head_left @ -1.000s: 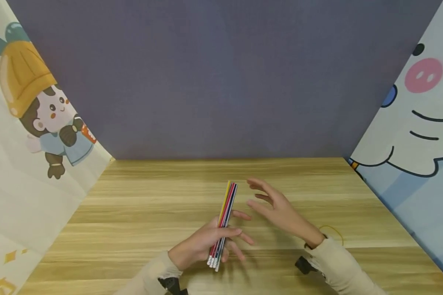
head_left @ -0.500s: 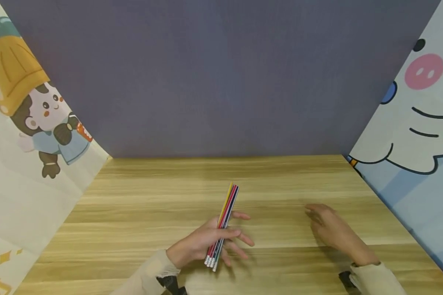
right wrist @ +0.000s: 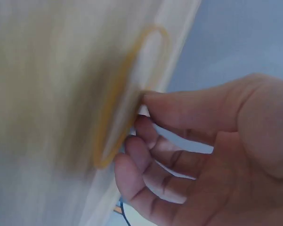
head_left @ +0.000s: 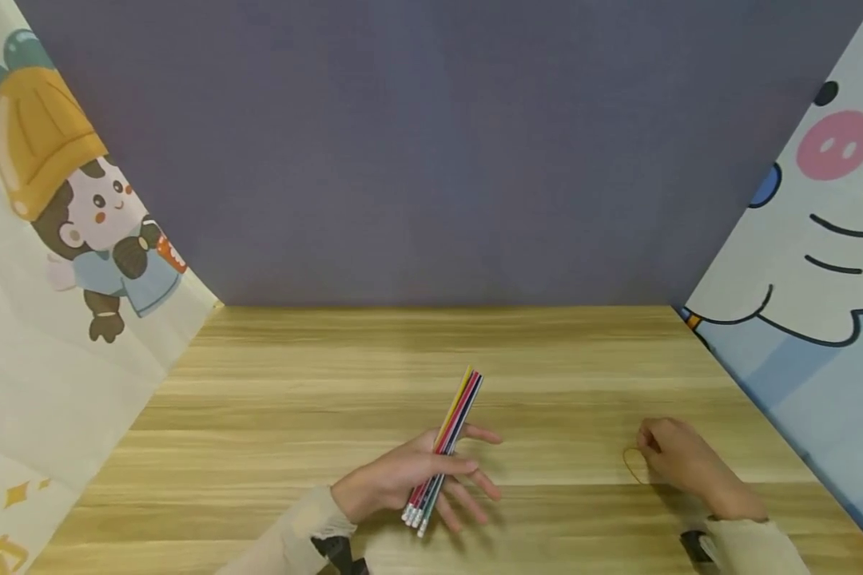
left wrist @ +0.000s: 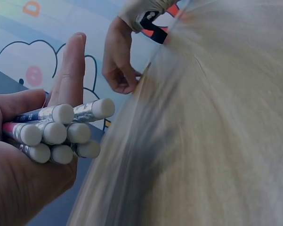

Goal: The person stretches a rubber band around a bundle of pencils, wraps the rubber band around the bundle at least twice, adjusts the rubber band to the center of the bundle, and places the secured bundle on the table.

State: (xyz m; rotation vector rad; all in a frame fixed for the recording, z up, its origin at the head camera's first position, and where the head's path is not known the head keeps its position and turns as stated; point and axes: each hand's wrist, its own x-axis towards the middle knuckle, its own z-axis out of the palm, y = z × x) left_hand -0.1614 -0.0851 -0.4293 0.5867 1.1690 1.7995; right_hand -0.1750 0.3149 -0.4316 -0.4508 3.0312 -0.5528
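A bundle of pencils (head_left: 459,411) in yellow, red and dark colours leans across my left hand (head_left: 391,475). The thumb clamps them against the palm while the other fingers stretch out to the right. White eraser ends (left wrist: 53,133) cluster toward the camera in the left wrist view. Off to the right, low at the table, my right hand (head_left: 683,459) pinches a thin yellow rubber band (right wrist: 117,89) between thumb and fingers. The band hangs as a long loop beside the fingertips, blurred in the right wrist view.
Both hands are over a wood-grain table (head_left: 295,399). A dark grey panel (head_left: 431,160) rises along its back edge. Printed cartoon sheets flank it, one at the left (head_left: 14,335) and one at the right (head_left: 820,303).
My right hand has moved away from the pencils, right and down to the table, and taken hold of the rubber band. The left hand keeps its grip on the pencils, shifting slightly.
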